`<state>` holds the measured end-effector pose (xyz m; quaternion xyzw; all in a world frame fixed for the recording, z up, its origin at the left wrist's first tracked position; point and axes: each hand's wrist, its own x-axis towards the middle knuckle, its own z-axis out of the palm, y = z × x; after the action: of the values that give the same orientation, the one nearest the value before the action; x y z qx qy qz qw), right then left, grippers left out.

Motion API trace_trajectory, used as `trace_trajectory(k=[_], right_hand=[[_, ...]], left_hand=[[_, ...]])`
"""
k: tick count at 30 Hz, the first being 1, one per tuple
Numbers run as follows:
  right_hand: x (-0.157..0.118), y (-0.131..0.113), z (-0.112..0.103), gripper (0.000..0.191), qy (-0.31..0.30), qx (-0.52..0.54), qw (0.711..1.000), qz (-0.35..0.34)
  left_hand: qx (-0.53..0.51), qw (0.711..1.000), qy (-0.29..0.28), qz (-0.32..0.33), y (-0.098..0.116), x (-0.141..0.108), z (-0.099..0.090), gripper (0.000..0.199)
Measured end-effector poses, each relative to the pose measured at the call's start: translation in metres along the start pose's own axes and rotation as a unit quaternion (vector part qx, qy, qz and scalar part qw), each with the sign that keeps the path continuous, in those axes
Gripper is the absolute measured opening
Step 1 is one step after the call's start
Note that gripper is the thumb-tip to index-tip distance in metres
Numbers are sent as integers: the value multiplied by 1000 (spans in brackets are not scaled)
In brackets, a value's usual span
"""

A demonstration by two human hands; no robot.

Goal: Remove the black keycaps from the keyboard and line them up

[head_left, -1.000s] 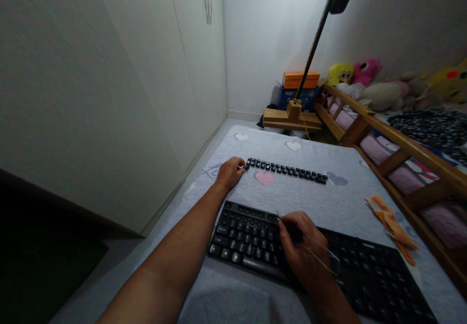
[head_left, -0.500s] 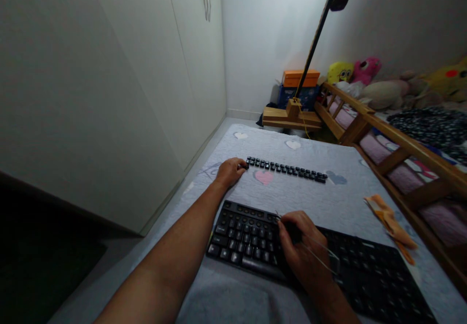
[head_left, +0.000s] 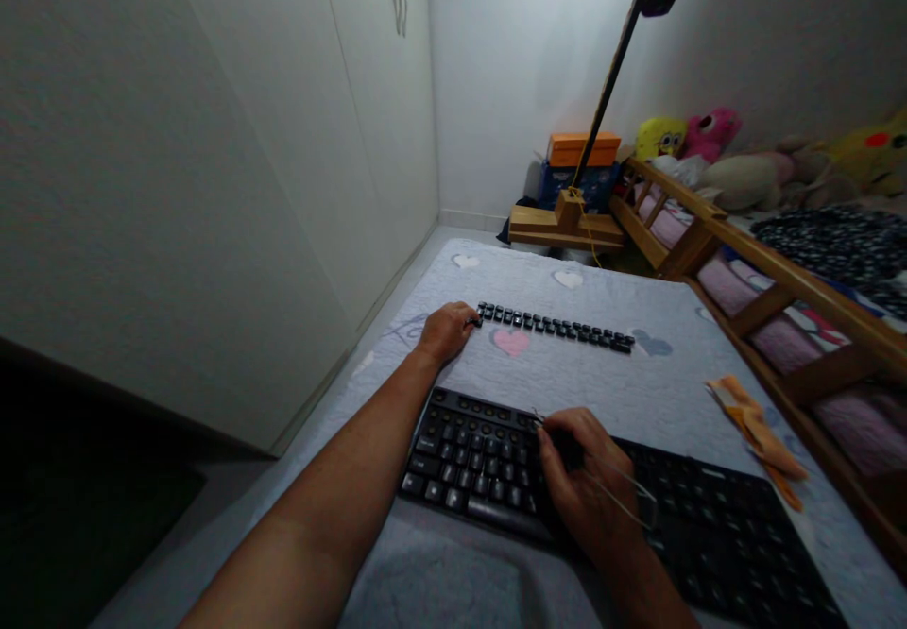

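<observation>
At the left end of two rows of small black keycaps (head_left: pixel 556 325), my left hand (head_left: pixel 448 331) pinches a black keycap (head_left: pixel 474 322). A black keyboard (head_left: pixel 488 464) lies nearer to me on the cloth, with bare key spots along its upper left rows. Over the keyboard's middle, my right hand (head_left: pixel 585 468) is closed on a thin wire tool (head_left: pixel 616 489); the tool's tips show by the thumb and its looped end sticks out past the back of the hand. That hand hides part of the keys.
The pale cloth (head_left: pixel 425 572) has heart prints. An orange cloth item (head_left: pixel 758 426) lies at the right, beside a wooden bed rail (head_left: pixel 808 303). Behind are a wooden stand (head_left: pixel 567 223), boxes (head_left: pixel 582 149) and plush toys (head_left: pixel 712 133). A white cabinet (head_left: pixel 283 185) fills the left.
The view has shifted very slightly. My left hand still pinches at the end of the keycap rows, and my right hand has hardly moved.
</observation>
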<state>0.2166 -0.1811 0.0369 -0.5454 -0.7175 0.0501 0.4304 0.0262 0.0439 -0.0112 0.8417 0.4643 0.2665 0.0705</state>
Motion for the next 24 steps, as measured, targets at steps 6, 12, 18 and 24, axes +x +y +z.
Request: trace_trajectory(k=[6, 12, 18, 24], right_hand=[[-1, 1, 0, 8, -7, 2, 1000, 13], [0, 1, 0, 7, -2, 0, 1000, 6], [0, 0, -2, 8, -2, -3, 1000, 2], [0, 1, 0, 7, -7, -4, 1000, 7]], left_hand=[[-30, 999, 7, -16, 1, 0, -1, 20], [-50, 998, 21, -19, -1, -1, 1, 18], [-41, 999, 11, -10, 0, 0, 1, 16], [-44, 999, 12, -13, -1, -1, 1, 16]])
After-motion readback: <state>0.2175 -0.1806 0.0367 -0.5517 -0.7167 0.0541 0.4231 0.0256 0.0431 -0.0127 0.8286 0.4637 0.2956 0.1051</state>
